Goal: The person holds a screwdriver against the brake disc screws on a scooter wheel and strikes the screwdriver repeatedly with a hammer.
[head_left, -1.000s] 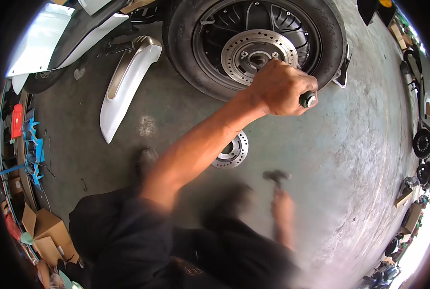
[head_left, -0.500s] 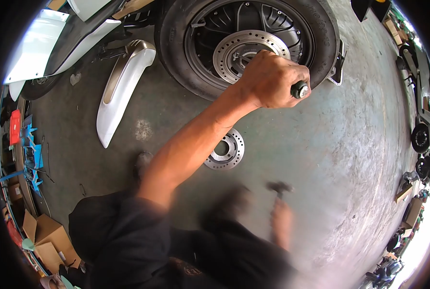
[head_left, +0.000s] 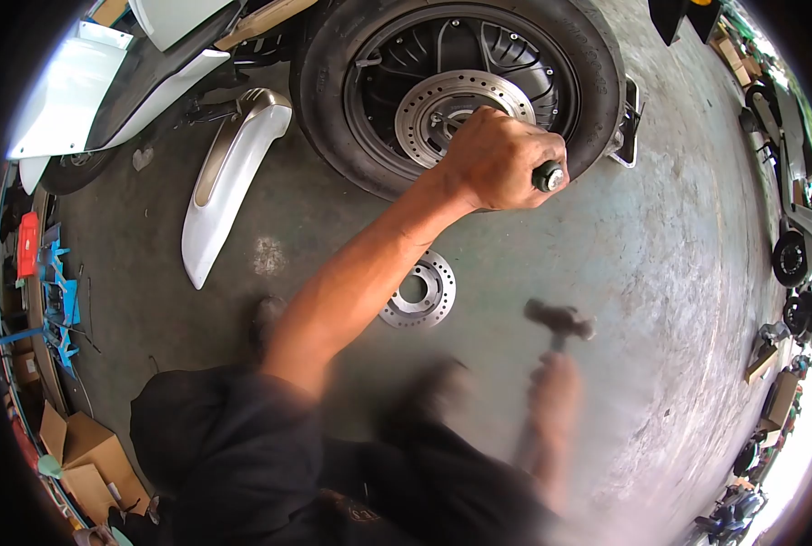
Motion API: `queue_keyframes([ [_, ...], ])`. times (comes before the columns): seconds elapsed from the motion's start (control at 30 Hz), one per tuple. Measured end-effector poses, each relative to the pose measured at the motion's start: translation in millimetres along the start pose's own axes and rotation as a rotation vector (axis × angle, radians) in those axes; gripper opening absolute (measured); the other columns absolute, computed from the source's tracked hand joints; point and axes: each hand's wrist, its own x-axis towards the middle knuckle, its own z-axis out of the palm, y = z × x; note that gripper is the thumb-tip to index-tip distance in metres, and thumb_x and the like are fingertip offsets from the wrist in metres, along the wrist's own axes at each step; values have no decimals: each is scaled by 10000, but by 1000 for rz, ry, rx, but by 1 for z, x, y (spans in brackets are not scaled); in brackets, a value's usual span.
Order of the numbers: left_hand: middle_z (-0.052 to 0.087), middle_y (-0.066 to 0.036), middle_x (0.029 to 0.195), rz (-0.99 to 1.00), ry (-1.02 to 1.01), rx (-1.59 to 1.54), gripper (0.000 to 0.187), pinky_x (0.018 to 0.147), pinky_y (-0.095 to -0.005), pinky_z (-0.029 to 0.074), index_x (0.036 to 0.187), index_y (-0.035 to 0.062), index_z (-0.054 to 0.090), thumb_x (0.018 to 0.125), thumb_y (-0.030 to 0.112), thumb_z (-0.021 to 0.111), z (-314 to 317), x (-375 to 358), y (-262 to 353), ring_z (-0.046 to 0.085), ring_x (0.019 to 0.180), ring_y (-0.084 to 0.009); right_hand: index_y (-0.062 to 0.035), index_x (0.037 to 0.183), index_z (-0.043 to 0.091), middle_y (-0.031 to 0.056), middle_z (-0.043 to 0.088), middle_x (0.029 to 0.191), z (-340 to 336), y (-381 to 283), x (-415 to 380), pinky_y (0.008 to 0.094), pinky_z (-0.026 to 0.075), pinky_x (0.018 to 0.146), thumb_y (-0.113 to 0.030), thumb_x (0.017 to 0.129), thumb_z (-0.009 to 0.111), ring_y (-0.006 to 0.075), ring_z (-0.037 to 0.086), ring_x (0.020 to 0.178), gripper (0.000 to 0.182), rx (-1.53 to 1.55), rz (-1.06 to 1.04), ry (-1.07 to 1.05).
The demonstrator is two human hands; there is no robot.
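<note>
My left hand (head_left: 506,159) is wrapped round a dark-handled tool (head_left: 549,176), its round butt end facing me. The hand is in front of the wheel's drilled brake disc (head_left: 415,100), hiding part of the hub and the tool's far end. My right hand (head_left: 554,387), blurred, grips a hammer (head_left: 560,319) low on the right, apart from the wheel. Between the arms, a loose brake disc (head_left: 436,289) lies flat on the floor, partly covered by my left forearm.
The tyre (head_left: 326,114) fills the top middle. A white and bronze fender-like part (head_left: 228,187) lies left of it, below white body panels (head_left: 69,86). An open cardboard box (head_left: 101,455) is at lower left. Several parts line the right edge.
My right hand and the hammer have moved up and slightly right. My left hand, still round its tool, and the wheel appear slightly further left and lower in view.
</note>
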Motion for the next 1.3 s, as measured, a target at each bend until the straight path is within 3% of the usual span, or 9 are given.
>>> queue_keyframes([
  [0.27,620,-73,599,-11,-16,-11,148,472,-334,478,620,69,583,709,80,701,0,4,-2,626,519,-246,-17,1036,473,29,491,712,21,-114,0,193,324,432,-452,1006,480,56,414,512,436,494,-576,161],
  [0.6,618,-94,590,-40,-69,7,156,483,-347,478,608,72,575,708,73,695,0,4,-1,626,526,-265,-27,1019,534,2,547,659,-23,-148,2,221,366,408,-336,1014,496,69,468,475,311,125,-689,287],
  [0.67,617,-96,589,-43,-58,8,152,481,-347,476,610,71,580,706,74,698,0,6,-1,623,523,-267,-5,1083,524,46,449,601,-65,-167,-14,229,321,341,-381,1032,356,100,363,397,416,711,-904,485],
  [0.7,616,-97,588,-35,-44,8,149,479,-346,475,612,70,584,704,76,701,0,6,-1,621,520,-268,9,921,547,41,372,553,-105,-173,-26,232,300,328,-436,1024,287,110,310,388,525,628,-1193,292],
  [0.8,632,-83,614,-88,-64,37,113,501,-356,487,649,79,620,707,102,714,2,6,-2,628,543,-279,-78,623,436,6,305,526,-153,-174,-47,258,345,448,-463,978,389,120,335,447,526,558,-1421,719],
  [0.9,640,-79,626,-47,-2,24,110,518,-363,495,665,80,629,695,127,724,7,4,-5,643,566,-275,-76,658,474,0,348,517,-46,-161,-24,238,374,504,-361,1015,340,117,352,454,476,329,-1334,981],
  [1.03,633,-68,614,51,-214,73,73,529,-369,515,679,92,636,679,127,700,27,-25,-2,648,569,-272,21,1031,622,160,724,809,4,-89,46,373,457,514,-432,1004,493,304,672,665,472,-165,-572,193],
  [1.13,632,-56,609,-43,-68,32,99,513,-345,509,639,102,610,700,108,688,22,-9,13,647,560,-244,-86,886,522,3,497,636,-21,-31,22,303,349,415,-403,1012,470,148,471,500,345,-161,-179,78],
  [1.3,638,-49,614,-57,-74,41,109,498,-342,491,635,105,612,706,116,693,12,-2,15,645,558,-244,-12,819,498,48,506,556,-14,55,17,343,413,428,-422,982,544,157,515,454,444,-382,69,-47],
])
